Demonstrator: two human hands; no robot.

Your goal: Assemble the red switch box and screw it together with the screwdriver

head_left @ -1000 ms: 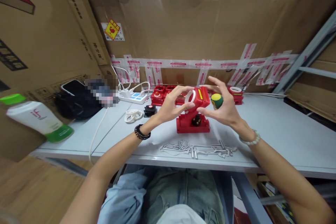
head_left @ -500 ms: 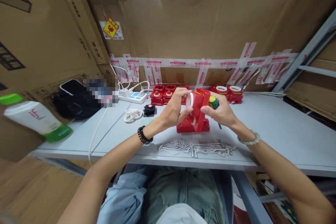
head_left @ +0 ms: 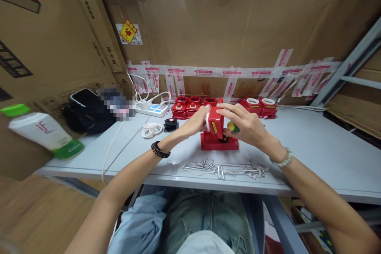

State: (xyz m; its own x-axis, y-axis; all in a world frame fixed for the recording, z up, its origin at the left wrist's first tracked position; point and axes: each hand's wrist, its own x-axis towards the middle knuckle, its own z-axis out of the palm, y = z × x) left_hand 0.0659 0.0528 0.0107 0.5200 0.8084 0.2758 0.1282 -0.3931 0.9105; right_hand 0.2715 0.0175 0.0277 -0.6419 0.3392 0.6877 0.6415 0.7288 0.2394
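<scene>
Between my two hands is a red plastic housing [head_left: 216,122] with a yellow label and a white ring on its left side. My left hand [head_left: 197,122] is closed against the ring side. My right hand [head_left: 248,124] lays its fingers over the housing's top and right side. Tucked in that same hand is a screwdriver [head_left: 233,127] with a yellow and green handle; its shaft is hidden. Directly below the housing, a red base [head_left: 219,145] rests on the table; I cannot tell whether the two touch. Metal screws [head_left: 205,164] lie nearer me.
Several red housings [head_left: 179,107] line the back, some with white rings [head_left: 253,101]. Left of my hands are loose white rings [head_left: 152,130], a black part [head_left: 170,124], a power strip [head_left: 153,110] and a bottle [head_left: 44,131]. Cardboard [head_left: 208,24] walls the rear.
The housing has turned so its labelled side faces me, and it sits slightly lower. My right fingers have moved onto its top. The screwdriver has shifted left with my right hand.
</scene>
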